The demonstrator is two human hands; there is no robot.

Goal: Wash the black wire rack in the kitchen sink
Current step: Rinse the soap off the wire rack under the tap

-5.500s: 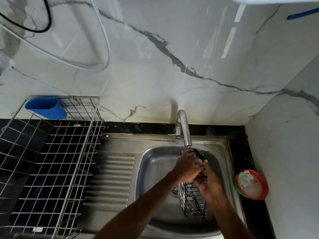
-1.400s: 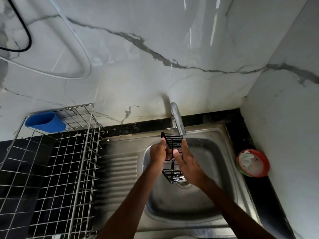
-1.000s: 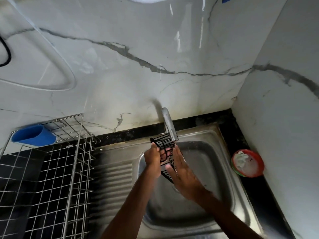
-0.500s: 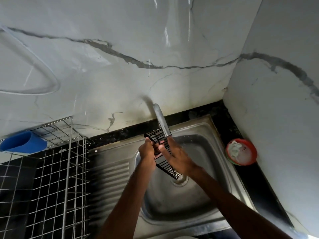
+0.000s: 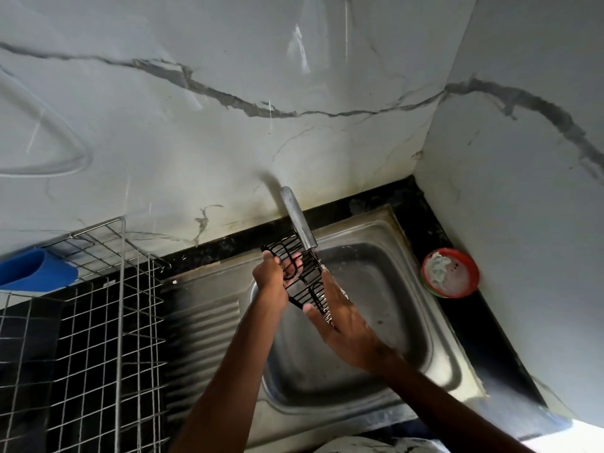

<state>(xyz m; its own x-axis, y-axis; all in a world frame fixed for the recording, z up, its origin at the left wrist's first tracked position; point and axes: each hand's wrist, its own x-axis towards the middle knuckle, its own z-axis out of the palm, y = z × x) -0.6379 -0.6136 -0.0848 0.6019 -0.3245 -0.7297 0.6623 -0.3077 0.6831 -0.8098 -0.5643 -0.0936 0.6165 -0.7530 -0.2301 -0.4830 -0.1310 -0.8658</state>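
A small black wire rack hangs tilted over the steel sink, its upper end right under the tap spout. My left hand is closed around the rack's upper left edge, fingers poking through the wires. Against the rack's lower right side lies my right hand, flat with fingers stretched out. Water runs over the rack near the spout.
A large silver wire dish rack stands on the draining board at the left, with a blue cup holder at its back corner. A red bowl with white soap sits on the black counter by the right wall.
The view has tilted and shifted. My right hand has slid down along the rack towards its lower end. My left hand keeps its hold under the tap.
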